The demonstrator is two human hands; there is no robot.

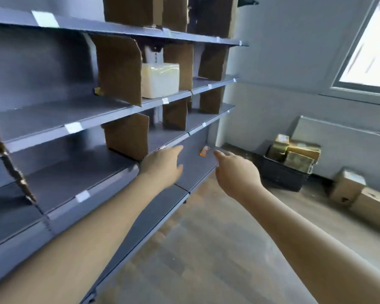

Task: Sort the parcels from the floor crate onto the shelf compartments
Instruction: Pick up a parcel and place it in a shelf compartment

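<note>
Parcels (298, 154) sit in the floor crate (281, 175) ahead and rightward; right hand (237, 172) is nearer than left hand (162, 166); both hands empty, fingers extended.

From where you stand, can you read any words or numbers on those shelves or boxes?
Nothing here can be read.
White tags on the shelf edges: too blurred.
Small orange item lower down: too small.
Parcels in the floor crate: labels too blurred.

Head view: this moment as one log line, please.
left hand open, empty | right hand open, empty | crate holds parcels | white parcel shelved
</note>
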